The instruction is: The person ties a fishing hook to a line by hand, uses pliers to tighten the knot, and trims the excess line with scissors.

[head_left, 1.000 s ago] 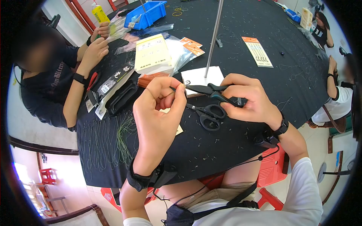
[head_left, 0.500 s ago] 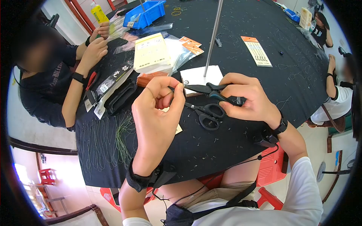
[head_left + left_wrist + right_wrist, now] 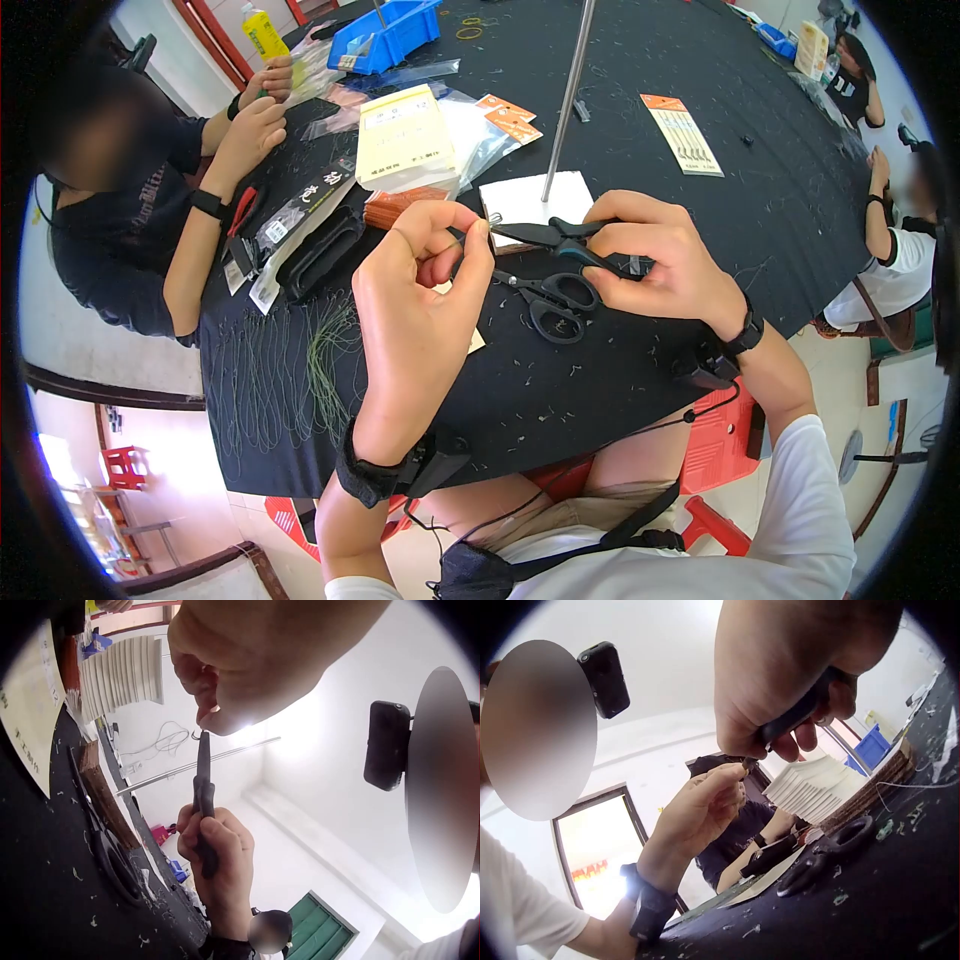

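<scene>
In the head view, my left hand (image 3: 415,290) pinches a small metal fish hook (image 3: 495,218) between thumb and forefinger. The hook's bend shows past the fingertips in the left wrist view. My right hand (image 3: 665,262) grips black pliers (image 3: 540,236) with teal on the handles, and their tapered tips meet the hook right at my left fingertips. Just below the pliers lies a pair of black scissors (image 3: 555,308) on the table. Behind the pliers, a thin metal rod (image 3: 567,110) rises from a white-topped block (image 3: 555,195).
Green fishing line (image 3: 325,350) spreads over the black tablecloth (image 3: 590,410) at left. Beyond my left hand are a cream-coloured pad (image 3: 405,140), plastic packets and a blue bin (image 3: 385,40). A card of hooks (image 3: 682,138) lies far right. Other people sit around the table.
Both hands keep nearly the same place, with the pliers' tips still at the hook by the left fingertips. The view shifts only slightly.
</scene>
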`<state>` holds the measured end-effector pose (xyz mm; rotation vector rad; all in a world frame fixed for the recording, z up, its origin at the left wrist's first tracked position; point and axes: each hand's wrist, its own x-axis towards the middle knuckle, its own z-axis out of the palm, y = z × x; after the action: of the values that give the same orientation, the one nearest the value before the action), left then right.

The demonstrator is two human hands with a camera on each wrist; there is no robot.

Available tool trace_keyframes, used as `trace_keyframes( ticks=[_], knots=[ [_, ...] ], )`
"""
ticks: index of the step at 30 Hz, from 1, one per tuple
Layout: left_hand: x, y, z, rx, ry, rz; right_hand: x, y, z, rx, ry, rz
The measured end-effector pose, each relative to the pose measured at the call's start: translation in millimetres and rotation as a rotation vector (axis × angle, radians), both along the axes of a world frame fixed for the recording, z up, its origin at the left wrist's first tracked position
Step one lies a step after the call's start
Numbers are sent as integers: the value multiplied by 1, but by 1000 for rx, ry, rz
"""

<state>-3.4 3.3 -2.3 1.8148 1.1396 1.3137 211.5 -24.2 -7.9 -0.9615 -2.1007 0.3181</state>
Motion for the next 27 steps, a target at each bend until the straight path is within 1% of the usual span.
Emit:
trace_keyframes(
  ticks=[4, 7, 9, 10, 11, 13, 15, 17, 19, 21, 23, 26, 27],
  knots=[
    [0, -1, 4, -23, 5, 5, 0, 0, 1, -1, -12, 6],
    [-6, 3, 9, -16, 62, 13, 1, -2, 3, -27, -19, 18],
    [-24, 14, 17, -10, 54, 146, 4, -12, 12, 89, 52, -19],
    [-26, 13, 21, 101, 8, 171, 8, -9, 13, 161, 55, -80],
    [-24, 15, 22, 117, 14, 169, 14, -8, 18, 159, 29, -117],
    [-14, 9, 13, 8, -46, 111, 21, -7, 18, 131, 56, -91],
    [-13, 10, 11, -11, -35, 88, 20, -5, 16, 167, 69, -96],
    [-12, 8, 11, -78, -94, 23, 19, -4, 15, 93, 42, -76],
    [-10, 10, 8, -107, -126, 6, 21, -1, 13, 110, 18, -109],
    [-9, 12, 5, -131, -164, -4, 28, 4, 9, 30, -100, -181],
    [-11, 12, 3, -172, -201, -43, 30, 6, 9, 10, -98, -218],
    [-10, 12, 3, -209, -221, -52, 34, 7, 8, -98, -213, -441],
    [-11, 12, 3, -209, -221, -51, 35, 7, 7, -98, -213, -439]
  ],
)
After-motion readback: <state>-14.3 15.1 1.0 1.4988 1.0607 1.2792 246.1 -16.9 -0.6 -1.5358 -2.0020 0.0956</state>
